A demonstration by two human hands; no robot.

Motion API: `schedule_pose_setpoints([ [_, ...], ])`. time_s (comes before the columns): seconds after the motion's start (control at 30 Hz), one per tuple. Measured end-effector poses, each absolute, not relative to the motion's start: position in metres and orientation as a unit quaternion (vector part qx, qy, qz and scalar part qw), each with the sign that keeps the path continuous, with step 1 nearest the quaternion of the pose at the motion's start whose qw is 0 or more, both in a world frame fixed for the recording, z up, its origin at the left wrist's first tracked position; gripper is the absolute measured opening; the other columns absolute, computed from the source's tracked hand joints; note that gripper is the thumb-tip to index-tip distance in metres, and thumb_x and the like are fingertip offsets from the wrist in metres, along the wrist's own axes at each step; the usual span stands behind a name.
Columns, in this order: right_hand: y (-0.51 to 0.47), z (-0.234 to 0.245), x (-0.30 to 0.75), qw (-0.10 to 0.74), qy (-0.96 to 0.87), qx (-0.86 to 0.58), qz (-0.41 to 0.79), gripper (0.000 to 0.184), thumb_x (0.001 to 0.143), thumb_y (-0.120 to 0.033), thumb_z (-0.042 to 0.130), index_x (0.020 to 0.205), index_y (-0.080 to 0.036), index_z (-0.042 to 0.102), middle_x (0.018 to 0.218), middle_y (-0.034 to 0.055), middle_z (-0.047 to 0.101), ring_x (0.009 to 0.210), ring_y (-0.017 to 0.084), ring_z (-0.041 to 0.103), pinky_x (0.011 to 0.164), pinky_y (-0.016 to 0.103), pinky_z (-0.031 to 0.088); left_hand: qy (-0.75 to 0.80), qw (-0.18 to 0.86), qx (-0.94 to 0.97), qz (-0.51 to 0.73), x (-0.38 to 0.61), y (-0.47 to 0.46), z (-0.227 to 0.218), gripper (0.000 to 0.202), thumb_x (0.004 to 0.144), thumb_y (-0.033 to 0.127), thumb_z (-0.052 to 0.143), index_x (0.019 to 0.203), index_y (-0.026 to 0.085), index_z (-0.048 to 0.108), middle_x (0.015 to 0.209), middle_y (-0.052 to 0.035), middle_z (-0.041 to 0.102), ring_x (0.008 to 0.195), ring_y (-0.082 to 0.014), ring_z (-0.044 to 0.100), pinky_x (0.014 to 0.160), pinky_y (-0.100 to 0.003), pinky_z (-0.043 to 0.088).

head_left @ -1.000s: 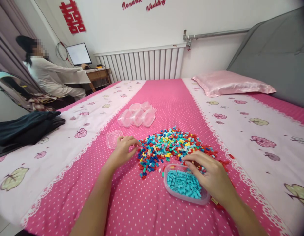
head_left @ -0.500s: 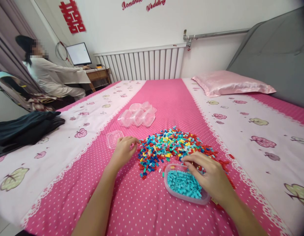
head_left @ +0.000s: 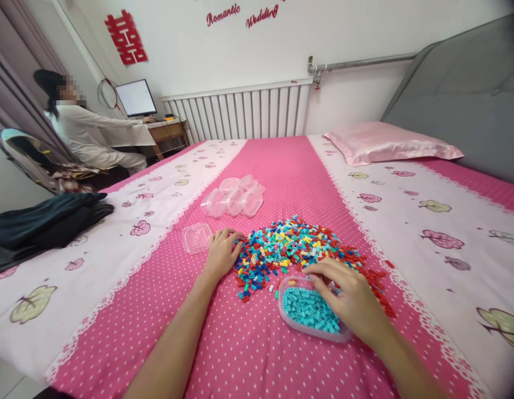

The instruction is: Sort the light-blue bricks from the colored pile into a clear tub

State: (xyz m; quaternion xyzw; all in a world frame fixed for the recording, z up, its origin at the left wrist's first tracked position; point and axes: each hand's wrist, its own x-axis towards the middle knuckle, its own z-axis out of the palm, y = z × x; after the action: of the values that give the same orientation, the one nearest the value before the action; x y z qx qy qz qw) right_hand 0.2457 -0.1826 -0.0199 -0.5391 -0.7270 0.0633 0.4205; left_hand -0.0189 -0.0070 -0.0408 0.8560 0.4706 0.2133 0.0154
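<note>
A heap of small toy building bricks (head_left: 290, 241) in red, blue, turquoise, yellow and other colours lies on the bed. At its left edge is my left hand (head_left: 224, 252), fingers slightly apart and their tips touching the bricks. A clear plastic container (head_left: 284, 321) stands on the near side of the heap, filled with turquoise bricks (head_left: 309, 307). Over its right rim reaches my right hand (head_left: 348, 291), thumb and forefinger drawn together above the far rim. Whatever is between those fingertips is too small to make out.
A clear lid (head_left: 196, 238) lies left of my left hand. Several clear containers (head_left: 232, 199) are grouped behind the heap. Dark clothing (head_left: 45, 224) lies at the bed's left edge, a pink pillow (head_left: 390, 143) at the back right. A person (head_left: 88, 130) sits at a desk.
My left hand has shifted right, closer against the heap's edge. My right hand stays over the container with only a slight movement. The view has tilted a little.
</note>
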Motion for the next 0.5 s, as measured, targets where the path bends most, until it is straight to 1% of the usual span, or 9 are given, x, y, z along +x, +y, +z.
schedule_pose_setpoints([
  [0.13, -0.1813, -0.0218, 0.2459, 0.420, -0.724, -0.543, 0.069, 0.019, 0.099, -0.026, 0.049, 0.098, -0.025, 0.068, 0.090, 0.0022, 0.069, 0.083, 0.018, 0.066, 0.074, 0.029, 0.050, 0.475, 0.010, 0.854, 0.213, -0.0187, -0.0068, -0.0433, 0.029, 0.098, 0.033, 0.048, 0.117, 0.022, 0.067, 0.119, -0.0095, 0.064, 0.115, -0.0291, 0.051, 0.100, -0.048, 0.034],
  [0.3, -0.1820, -0.0193, 0.2452, 0.421, -0.723, -0.541, 0.082, 0.019, 0.099, -0.025, 0.049, 0.098, -0.025, 0.068, 0.091, 0.0022, 0.068, 0.085, 0.018, 0.065, 0.076, 0.029, 0.049, 0.479, 0.001, 0.850, 0.220, -0.0185, -0.0068, -0.0440, 0.023, 0.095, 0.032, 0.052, 0.106, 0.023, 0.070, 0.116, -0.0087, 0.065, 0.114, -0.0290, 0.051, 0.101, -0.050, 0.030],
  [0.5, -0.1836, -0.0174, 0.2451, 0.418, -0.725, -0.540, 0.090, 0.019, 0.100, -0.026, 0.049, 0.098, -0.025, 0.068, 0.090, 0.0013, 0.068, 0.085, 0.018, 0.065, 0.076, 0.029, 0.048, 0.473, -0.001, 0.850, 0.232, -0.0173, -0.0063, -0.0434, 0.017, 0.091, 0.028, 0.057, 0.103, 0.024, 0.069, 0.115, -0.0078, 0.064, 0.113, -0.0271, 0.052, 0.101, -0.048, 0.029],
])
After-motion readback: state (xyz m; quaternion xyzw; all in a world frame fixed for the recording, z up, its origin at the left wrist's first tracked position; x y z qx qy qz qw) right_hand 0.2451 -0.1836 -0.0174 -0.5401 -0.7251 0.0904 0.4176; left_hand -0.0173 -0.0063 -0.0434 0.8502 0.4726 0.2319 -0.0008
